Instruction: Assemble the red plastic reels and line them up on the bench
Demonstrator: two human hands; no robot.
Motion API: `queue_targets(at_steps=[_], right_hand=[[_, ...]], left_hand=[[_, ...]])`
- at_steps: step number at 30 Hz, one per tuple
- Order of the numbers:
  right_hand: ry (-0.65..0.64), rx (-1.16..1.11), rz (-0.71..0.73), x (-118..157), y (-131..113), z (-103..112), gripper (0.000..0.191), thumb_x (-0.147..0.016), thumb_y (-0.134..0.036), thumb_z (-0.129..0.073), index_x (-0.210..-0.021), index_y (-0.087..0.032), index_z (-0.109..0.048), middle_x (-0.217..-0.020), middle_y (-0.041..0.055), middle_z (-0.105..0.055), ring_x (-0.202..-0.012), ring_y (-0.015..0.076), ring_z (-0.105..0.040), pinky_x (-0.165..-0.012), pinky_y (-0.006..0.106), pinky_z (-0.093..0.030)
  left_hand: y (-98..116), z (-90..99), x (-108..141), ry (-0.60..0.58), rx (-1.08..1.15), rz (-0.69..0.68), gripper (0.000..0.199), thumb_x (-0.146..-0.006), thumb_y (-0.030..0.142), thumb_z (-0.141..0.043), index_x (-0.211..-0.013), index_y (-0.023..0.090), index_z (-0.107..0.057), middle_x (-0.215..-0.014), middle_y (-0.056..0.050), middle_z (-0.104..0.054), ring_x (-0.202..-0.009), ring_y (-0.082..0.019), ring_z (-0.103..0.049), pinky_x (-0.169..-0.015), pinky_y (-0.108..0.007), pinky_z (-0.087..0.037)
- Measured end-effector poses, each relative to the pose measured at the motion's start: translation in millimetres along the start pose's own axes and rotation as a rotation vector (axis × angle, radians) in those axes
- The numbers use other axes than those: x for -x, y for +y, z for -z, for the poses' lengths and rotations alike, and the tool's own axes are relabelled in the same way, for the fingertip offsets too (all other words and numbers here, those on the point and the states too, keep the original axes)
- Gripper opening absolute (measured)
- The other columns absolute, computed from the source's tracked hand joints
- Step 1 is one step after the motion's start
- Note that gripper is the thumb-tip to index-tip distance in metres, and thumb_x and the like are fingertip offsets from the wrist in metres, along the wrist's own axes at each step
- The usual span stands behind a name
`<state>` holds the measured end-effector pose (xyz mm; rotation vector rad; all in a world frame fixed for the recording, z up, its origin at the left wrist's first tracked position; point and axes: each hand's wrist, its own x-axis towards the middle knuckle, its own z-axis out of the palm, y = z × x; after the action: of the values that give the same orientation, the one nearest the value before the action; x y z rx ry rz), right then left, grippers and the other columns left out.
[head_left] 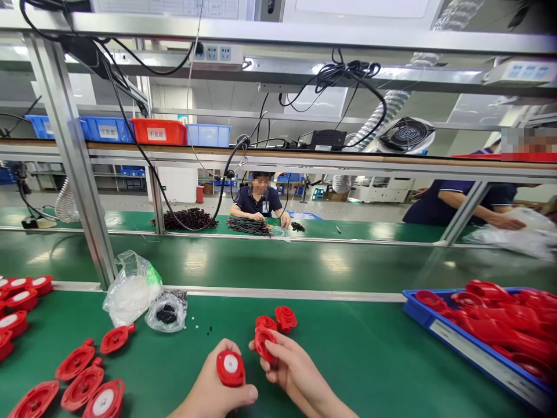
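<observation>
Green-topped and edged with bare metal, a factory work surface (369, 348) stretches beneath an aluminium frame (72, 157), with a co-worker in a dark polo shirt (276, 203) seated across the line behind a heap of black and red wires (187, 219). At the near edge, a person's left hand (213, 380) holds a rounded red plastic housing with a white round disc (230, 369), its fingers wrapped around the far side and the thumb extended to the right below it; the disc faces up toward the camera, and the long axis runs away from the wearer, its far end leaning slightly left. Just beside it, the right hand (296, 366) grips a hollow red plastic shell (264, 343) between thumb and fingers, ringed face toward the camera, long axis likewise pointing away and tipped left. Both parts are held above the surface. Beyond the right hand sit two more red plastic pieces (286, 319), the nearer one partly hidden. Red shells, some bearing white discs (104, 402), are spread at left, near a clear plastic bag of small black parts (166, 313); at right, a blue plastic tray (461, 345) brims with red parts (500, 319).
</observation>
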<state>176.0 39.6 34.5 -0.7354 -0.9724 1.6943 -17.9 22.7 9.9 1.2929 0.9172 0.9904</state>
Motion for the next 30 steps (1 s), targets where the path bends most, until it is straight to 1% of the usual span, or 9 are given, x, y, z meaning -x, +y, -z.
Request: queue_targets(at_steps=[3, 5, 8, 13, 16, 19, 22, 27, 30], right_hand=[[-0.005, 0.018, 0.037, 0.5, -0.3, 1.0, 0.039, -0.076, -0.042, -0.086, -0.100, -0.014, -0.074, -0.092, 0.0087, -0.073, -0.061, 0.0086, -0.053, -0.055, 0.021, -0.038], [0.017, 0.020, 0.056, 1.7, -1.2, 0.7, 0.043, -0.076, -0.045, -0.087, -0.101, -0.014, -0.073, -0.093, 0.0096, -0.073, -0.063, 0.0095, -0.054, -0.058, 0.022, -0.040], [0.058, 0.030, 0.062, 4.2, -2.2, -1.3, 0.051, -0.075, -0.050, -0.089, -0.107, -0.015, -0.072, -0.099, 0.0108, -0.073, -0.065, 0.0102, -0.055, -0.058, 0.023, -0.040], [0.064, -0.002, 0.025, 5.4, 2.6, -3.8, 0.061, -0.071, -0.049, -0.092, -0.120, -0.021, -0.069, -0.089, 0.0043, -0.068, -0.055, 0.0051, -0.044, -0.051, 0.019, -0.029], [0.067, -0.090, -0.005, 3.2, 6.8, -3.7, 0.059, -0.068, -0.046, -0.095, -0.114, -0.021, -0.071, -0.081, 0.0007, -0.064, -0.058, 0.0067, -0.048, -0.052, 0.019, -0.033], [0.054, -0.199, -0.084, 0.2, 8.3, -3.3, 0.057, -0.073, -0.056, -0.089, -0.115, -0.022, -0.069, -0.079, 0.0002, -0.064, -0.058, 0.0084, -0.051, -0.052, 0.020, -0.035], [0.068, -0.227, -0.130, -1.9, 8.4, -2.8, 0.054, -0.080, -0.066, -0.078, -0.111, -0.023, -0.068, -0.076, 0.0006, -0.065, -0.054, 0.0086, -0.049, -0.048, 0.019, -0.033], [0.115, 0.011, 0.052, -0.2, 13.6, -1.5, 0.055, -0.080, -0.069, -0.077, -0.104, -0.020, -0.067, -0.078, 0.0021, -0.065, -0.058, 0.0110, -0.053, -0.049, 0.020, -0.037], [0.038, 0.266, 0.208, 3.0, 21.5, -1.2, 0.055, -0.082, -0.068, -0.075, -0.105, -0.020, -0.066, -0.092, 0.0058, -0.069, -0.068, 0.0147, -0.059, -0.058, 0.025, -0.047]], left_hand=[[-5.1, -0.2, 2.7, 0.052, -0.015, -0.010, 0.065, -0.061, 0.028, -0.087, -0.115, 0.020, -0.052, -0.080, 0.004, -0.061, -0.068, -0.012, -0.053, -0.068, -0.026, -0.046], [-3.3, -0.4, 4.0, 0.072, -0.130, -0.044, 0.050, -0.063, 0.025, -0.083, -0.106, 0.017, -0.059, -0.086, 0.002, -0.060, -0.075, -0.013, -0.051, -0.072, -0.026, -0.043], [4.9, -2.3, 4.8, -0.007, -0.213, -0.086, 0.029, -0.067, 0.023, -0.078, -0.086, 0.018, -0.056, -0.075, 0.004, -0.053, -0.070, -0.012, -0.044, -0.066, -0.025, -0.038], [13.1, -5.4, 5.5, -0.034, -0.114, -0.039, 0.039, -0.066, 0.024, -0.079, -0.084, 0.022, -0.044, -0.068, 0.009, -0.044, -0.064, -0.009, -0.037, -0.060, -0.023, -0.032], [10.6, -4.5, 4.3, -0.028, -0.107, -0.054, 0.036, -0.065, 0.025, -0.078, -0.084, 0.021, -0.047, -0.072, 0.007, -0.052, -0.064, -0.010, -0.041, -0.062, -0.024, -0.036], [7.1, -4.2, 0.8, -0.008, -0.216, -0.064, 0.033, -0.060, 0.021, -0.077, -0.077, 0.020, -0.049, -0.070, 0.004, -0.059, -0.063, -0.011, -0.046, -0.061, -0.025, -0.038], [6.8, -6.1, -2.1, 0.032, -0.280, -0.032, 0.038, -0.054, 0.016, -0.075, -0.071, 0.022, -0.042, -0.059, 0.010, -0.049, -0.056, -0.009, -0.039, -0.054, -0.024, -0.030], [12.7, -11.3, 0.4, 0.088, -0.283, 0.005, 0.033, -0.055, 0.015, -0.072, -0.069, 0.022, -0.043, -0.057, 0.010, -0.048, -0.056, -0.009, -0.037, -0.054, -0.025, -0.030], [12.0, -12.6, 1.6, 0.057, -0.209, -0.014, 0.033, -0.053, 0.014, -0.073, -0.072, 0.021, -0.046, -0.063, 0.008, -0.052, -0.060, -0.010, -0.039, -0.056, -0.025, -0.030]])
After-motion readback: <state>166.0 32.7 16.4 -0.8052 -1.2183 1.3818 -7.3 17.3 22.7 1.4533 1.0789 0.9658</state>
